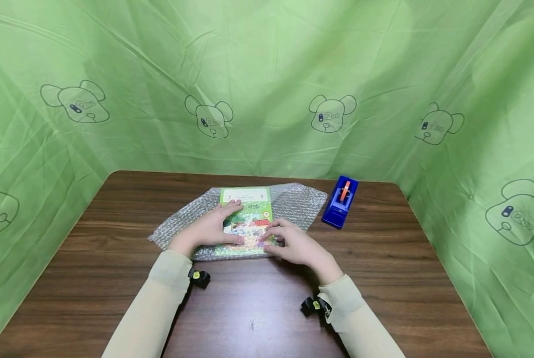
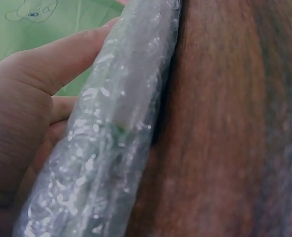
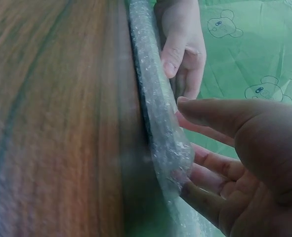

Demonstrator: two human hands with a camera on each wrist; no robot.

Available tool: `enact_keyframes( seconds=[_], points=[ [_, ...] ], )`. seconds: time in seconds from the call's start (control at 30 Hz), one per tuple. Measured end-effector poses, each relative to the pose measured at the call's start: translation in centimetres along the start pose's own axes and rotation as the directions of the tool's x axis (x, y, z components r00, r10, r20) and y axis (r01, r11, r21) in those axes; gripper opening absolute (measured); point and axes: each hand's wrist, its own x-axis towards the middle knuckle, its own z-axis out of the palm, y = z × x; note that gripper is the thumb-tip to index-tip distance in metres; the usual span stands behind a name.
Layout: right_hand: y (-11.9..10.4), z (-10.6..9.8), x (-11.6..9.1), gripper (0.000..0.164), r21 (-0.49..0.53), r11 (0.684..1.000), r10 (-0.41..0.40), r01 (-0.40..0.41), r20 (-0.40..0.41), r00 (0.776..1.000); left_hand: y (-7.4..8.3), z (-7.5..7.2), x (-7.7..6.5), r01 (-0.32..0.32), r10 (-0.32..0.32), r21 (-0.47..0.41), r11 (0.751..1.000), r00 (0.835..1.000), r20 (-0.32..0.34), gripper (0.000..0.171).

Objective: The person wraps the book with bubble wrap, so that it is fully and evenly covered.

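Observation:
A green picture book (image 1: 249,219) with a colourful cover lies on a sheet of bubble wrap (image 1: 309,204). The wrap is folded up over the book's near part and spreads out flat at both sides. My left hand (image 1: 211,226) rests on the book's left side, fingers and thumb spread straight. On the right, my right hand (image 1: 294,243) touches the near right corner with loosely bent fingers. In the right wrist view, its fingertips meet the end of the folded wrap (image 3: 158,94), thumb apart from them. A thick folded edge of wrap (image 2: 101,133) fills the left wrist view's middle.
A blue tape dispenser (image 1: 340,203) with an orange reel stands right of the wrap, towards the back. Everything lies on a dark wooden table (image 1: 258,308). Green cloth (image 1: 267,64) with bear-head drawings closes off the back and both sides.

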Motion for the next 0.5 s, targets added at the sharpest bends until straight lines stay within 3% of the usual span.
enact_keyframes(
  seconds=[0.17,0.5],
  points=[
    [0.3,-0.6,-0.1,0.024,0.015,1.000,-0.010,0.011,-0.016,1.000,0.1,-0.1,0.0,-0.009,0.009,-0.005,1.000,1.000,0.003,0.110],
    [1.1,-2.0,-0.6,0.029,0.058,0.995,0.083,-0.079,-0.055,0.995,0.1,-0.1,0.0,-0.031,0.031,0.004,1.000,0.999,0.005,0.108]
  ],
)
